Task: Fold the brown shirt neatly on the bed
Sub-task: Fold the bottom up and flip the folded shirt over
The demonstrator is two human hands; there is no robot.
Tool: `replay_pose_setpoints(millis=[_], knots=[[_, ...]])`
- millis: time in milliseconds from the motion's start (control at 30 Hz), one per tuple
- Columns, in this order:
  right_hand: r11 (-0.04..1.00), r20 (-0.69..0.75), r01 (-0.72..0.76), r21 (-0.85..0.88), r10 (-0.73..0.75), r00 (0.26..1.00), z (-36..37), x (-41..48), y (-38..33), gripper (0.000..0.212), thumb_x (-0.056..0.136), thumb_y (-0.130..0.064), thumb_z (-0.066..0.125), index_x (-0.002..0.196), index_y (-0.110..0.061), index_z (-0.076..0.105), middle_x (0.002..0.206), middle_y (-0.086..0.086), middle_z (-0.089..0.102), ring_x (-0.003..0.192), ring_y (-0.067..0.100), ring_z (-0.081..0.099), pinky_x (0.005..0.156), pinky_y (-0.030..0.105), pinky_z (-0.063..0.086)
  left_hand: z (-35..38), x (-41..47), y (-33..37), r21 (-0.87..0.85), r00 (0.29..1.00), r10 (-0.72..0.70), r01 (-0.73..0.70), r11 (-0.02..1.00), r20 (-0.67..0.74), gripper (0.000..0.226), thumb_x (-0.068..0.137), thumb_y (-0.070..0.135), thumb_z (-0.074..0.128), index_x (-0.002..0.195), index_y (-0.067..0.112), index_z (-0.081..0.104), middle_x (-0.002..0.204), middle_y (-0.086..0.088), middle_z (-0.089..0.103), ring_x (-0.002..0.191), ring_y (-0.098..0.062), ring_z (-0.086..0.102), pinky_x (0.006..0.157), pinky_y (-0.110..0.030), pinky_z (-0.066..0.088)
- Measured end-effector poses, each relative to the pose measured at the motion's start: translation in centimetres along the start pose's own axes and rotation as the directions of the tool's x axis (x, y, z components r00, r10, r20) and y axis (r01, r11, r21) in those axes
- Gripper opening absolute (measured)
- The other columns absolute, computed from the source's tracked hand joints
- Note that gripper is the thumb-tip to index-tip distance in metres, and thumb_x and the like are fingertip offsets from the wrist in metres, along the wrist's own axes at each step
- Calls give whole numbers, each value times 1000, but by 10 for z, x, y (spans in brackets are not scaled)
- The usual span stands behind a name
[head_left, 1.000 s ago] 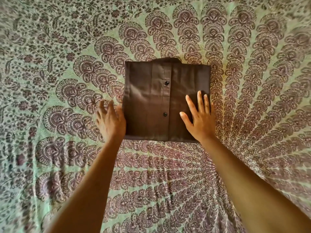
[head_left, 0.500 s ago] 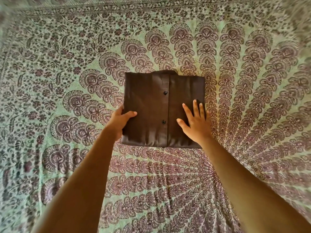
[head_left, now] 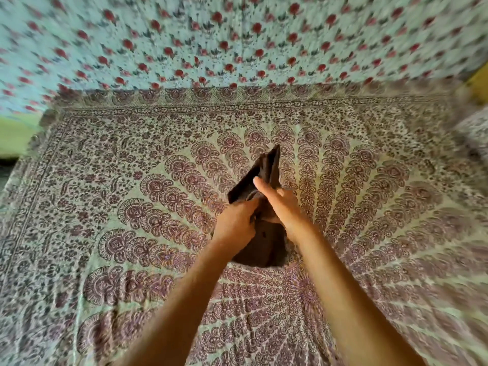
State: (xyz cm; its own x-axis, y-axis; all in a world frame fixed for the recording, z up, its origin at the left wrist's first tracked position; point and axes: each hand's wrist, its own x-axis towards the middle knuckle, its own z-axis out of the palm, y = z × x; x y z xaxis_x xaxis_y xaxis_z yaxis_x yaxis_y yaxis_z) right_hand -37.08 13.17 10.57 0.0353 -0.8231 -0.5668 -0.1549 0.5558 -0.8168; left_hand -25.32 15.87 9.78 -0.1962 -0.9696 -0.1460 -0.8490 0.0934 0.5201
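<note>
The folded brown shirt [head_left: 266, 167] is lifted off the patterned bed sheet [head_left: 126, 186] in the middle of the view, standing on edge between my hands. Its lower part hangs dark between my wrists. My left hand [head_left: 233, 223] grips the shirt's left side with curled fingers. My right hand [head_left: 281, 204] holds it from the right, with one digit stretched along the front and the other fingers hidden behind the cloth.
The mandala-print sheet covers the whole bed. A pale cloth with red flowers [head_left: 237, 40] hangs along the far edge. A green surface [head_left: 15, 133] shows at the left, and a patterned bundle [head_left: 472, 128] lies at the right edge.
The shirt lay flat under my hands before; now both hands have closed on it and raised it off the sheet. My view has tilted up, showing the far edge of the bed.
</note>
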Motion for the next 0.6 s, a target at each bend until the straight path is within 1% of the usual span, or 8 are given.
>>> replay_pose_setpoints(millis=[100,200,233,300,333,400,500,600], knots=[[996,-148,-47,-78,35,988,-10,-28,-9,37,80,-39,67,101,-9,62,90,6,66,84,23,62,79,35,52,-12,-30,28,90,988,123,-132,987,89,57,90,5,46,142,20,32,119,-6,61,103,-28,61,80,-32,48],[987,-209,-113,-115,88,974,-13,-52,-8,24,85,-18,60,104,-4,59,92,12,63,81,27,61,76,39,52,-33,-64,33,-315,935,183,-83,945,304,53,91,5,51,139,23,38,112,5,61,102,-12,61,77,-14,45],[989,-202,-115,-92,95,975,-13,-63,-8,17,85,-15,59,99,-4,57,91,13,62,79,26,60,72,38,51,-46,-77,29,-507,912,195,16,862,360,46,92,6,52,135,22,45,106,11,61,97,-2,61,75,-12,48],[992,-160,-109,-61,98,982,-13,-89,-11,7,88,-13,56,93,-8,55,87,10,60,74,22,57,61,28,45,-64,-95,10,-733,960,125,104,672,251,28,94,8,50,120,11,58,99,13,64,85,7,63,76,-16,53],[994,-141,-99,-55,91,986,-14,-103,-12,6,89,-12,56,94,-9,55,84,8,60,72,20,56,58,26,42,-68,-101,-5,-789,989,-9,122,602,146,22,95,12,49,111,9,63,99,8,67,82,3,65,78,-23,54],[999,-81,-31,-25,28,996,-17,-135,-21,8,88,-11,55,95,-9,60,77,3,63,69,19,59,55,23,41,-69,-112,-37,-899,937,-342,211,384,73,20,96,20,48,101,9,64,104,-4,68,81,-10,65,79,-33,50],[996,-26,86,-4,-86,996,-23,-179,-38,16,85,-8,56,96,-2,66,63,-4,67,63,14,66,56,18,47,-59,-134,-66,-919,817,-462,395,13,344,29,96,34,43,110,13,58,122,-10,53,106,-21,53,93,-36,39],[990,52,122,73,-126,991,-31,-218,-53,17,88,-7,51,88,-5,68,66,-3,64,46,0,60,48,9,45,-40,-159,-66,-863,804,-367,505,8,467,63,94,60,23,137,17,41,145,-13,38,136,-29,31,111,-47,17]])
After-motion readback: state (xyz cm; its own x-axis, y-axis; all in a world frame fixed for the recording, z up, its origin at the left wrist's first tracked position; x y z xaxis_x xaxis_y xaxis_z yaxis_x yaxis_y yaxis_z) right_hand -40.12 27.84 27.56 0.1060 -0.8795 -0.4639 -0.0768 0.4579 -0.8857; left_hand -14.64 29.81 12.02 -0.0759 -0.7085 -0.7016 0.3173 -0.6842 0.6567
